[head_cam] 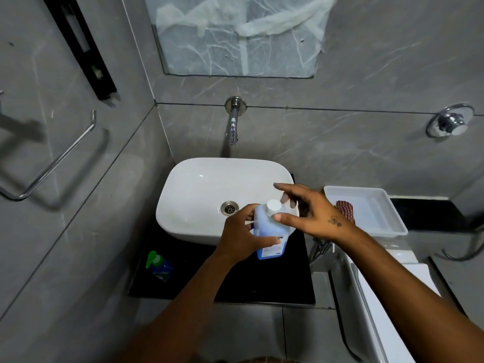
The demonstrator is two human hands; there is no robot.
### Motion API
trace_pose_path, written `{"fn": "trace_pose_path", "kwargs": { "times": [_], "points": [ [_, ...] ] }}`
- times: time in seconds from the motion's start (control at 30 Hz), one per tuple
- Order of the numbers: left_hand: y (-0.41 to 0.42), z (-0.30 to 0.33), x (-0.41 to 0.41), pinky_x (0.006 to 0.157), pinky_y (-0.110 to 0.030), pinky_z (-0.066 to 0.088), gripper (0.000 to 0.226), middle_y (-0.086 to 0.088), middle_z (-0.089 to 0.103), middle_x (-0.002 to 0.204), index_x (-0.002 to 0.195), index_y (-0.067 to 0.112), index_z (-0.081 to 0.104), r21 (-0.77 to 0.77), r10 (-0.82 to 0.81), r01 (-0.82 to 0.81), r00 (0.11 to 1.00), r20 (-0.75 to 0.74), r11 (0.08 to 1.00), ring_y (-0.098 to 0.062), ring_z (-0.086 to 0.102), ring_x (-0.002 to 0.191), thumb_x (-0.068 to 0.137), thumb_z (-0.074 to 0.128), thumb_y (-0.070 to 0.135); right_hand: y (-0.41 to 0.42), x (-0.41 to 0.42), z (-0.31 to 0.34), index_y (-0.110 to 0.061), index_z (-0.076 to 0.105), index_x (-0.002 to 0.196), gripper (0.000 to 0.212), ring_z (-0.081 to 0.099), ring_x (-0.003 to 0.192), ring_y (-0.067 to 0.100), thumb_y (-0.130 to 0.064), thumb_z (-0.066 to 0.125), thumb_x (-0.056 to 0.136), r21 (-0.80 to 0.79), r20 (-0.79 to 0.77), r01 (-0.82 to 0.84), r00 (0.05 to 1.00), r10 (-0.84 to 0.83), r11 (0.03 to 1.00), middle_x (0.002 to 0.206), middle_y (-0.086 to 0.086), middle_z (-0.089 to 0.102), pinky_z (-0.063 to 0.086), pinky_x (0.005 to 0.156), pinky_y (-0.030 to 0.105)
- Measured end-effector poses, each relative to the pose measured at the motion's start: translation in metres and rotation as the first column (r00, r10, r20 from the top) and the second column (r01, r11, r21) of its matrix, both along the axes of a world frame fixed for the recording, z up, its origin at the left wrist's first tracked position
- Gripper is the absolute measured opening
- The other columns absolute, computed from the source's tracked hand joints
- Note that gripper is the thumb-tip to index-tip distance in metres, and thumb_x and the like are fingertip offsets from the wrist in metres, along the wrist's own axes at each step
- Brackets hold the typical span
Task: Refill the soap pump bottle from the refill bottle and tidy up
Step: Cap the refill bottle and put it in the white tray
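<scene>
A: Where is the refill bottle sitting?

B: The left hand is clamping its body above the sink's 5 o'clock rim. The right hand is spreading open, thumb touching the white cap.

A: Risk?

B: Twisting could be tipping soap onto the worktop. The pump bottle is standing at 8 o'clock, well apart.

- The left hand covers the left side of the pale blue plastic refill bottle, whose label print is too small to read.
- The right hand hides part of the red checked cloth in the white plastic tray.
- The green-topped pump bottle is blurred in shadow.
- The chrome towel bar is cut off by the left edge.
</scene>
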State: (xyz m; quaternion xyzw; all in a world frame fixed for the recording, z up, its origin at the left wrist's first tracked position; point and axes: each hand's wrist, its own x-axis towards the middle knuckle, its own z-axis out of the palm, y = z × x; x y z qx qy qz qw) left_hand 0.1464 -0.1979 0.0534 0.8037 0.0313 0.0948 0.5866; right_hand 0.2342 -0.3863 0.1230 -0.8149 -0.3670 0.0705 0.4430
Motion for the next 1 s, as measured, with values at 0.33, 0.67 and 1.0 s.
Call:
{"fn": "trace_pose_path", "kwargs": {
  "times": [0.33, 0.67, 1.0],
  "points": [
    [0.004, -0.001, 0.004, 0.081, -0.014, 0.056, 0.061, 0.044, 0.06, 0.108, 0.105, 0.067, 0.052, -0.017, 0.013, -0.013, 1.0, -0.012, 1.0, 0.005, 0.062, 0.106, 0.057, 0.088, 0.054, 0.003, 0.002, -0.008, -0.032, 0.067, 0.116, 0.038, 0.057, 0.113, 0.006, -0.031, 0.079, 0.08, 0.016, -0.001, -0.021, 1.0, 0.021, 1.0, 0.118, -0.011, 0.059, 0.047, 0.093, 0.023],
    [0.004, 0.002, 0.004, 0.078, -0.007, 0.052, 0.059, 0.041, 0.061, 0.112, 0.107, 0.066, 0.055, -0.067, 0.006, -0.007, 1.0, -0.014, 0.998, 0.008, 0.062, 0.108, 0.065, 0.09, 0.047, 0.009, 0.002, -0.011, -0.03, 0.067, 0.106, 0.034, 0.06, 0.104, 0.005, -0.04, 0.08, 0.076, 0.042, 0.014, 0.04, 0.999, -0.041, 0.998, 0.108, -0.012, 0.062, 0.049, 0.091, 0.026],
    [0.005, 0.002, 0.005, 0.078, -0.009, 0.054, 0.058, 0.042, 0.061, 0.11, 0.107, 0.066, 0.055, -0.053, 0.014, -0.014, 1.0, -0.003, 0.998, 0.009, 0.062, 0.106, 0.064, 0.089, 0.049, 0.011, 0.0, -0.013, -0.037, 0.048, 0.137, 0.069, 0.056, 0.115, 0.004, -0.053, 0.075, 0.076, 0.016, -0.005, -0.001, 1.0, 0.001, 1.0, 0.122, -0.014, 0.058, 0.048, 0.098, 0.026]
  ]
}}
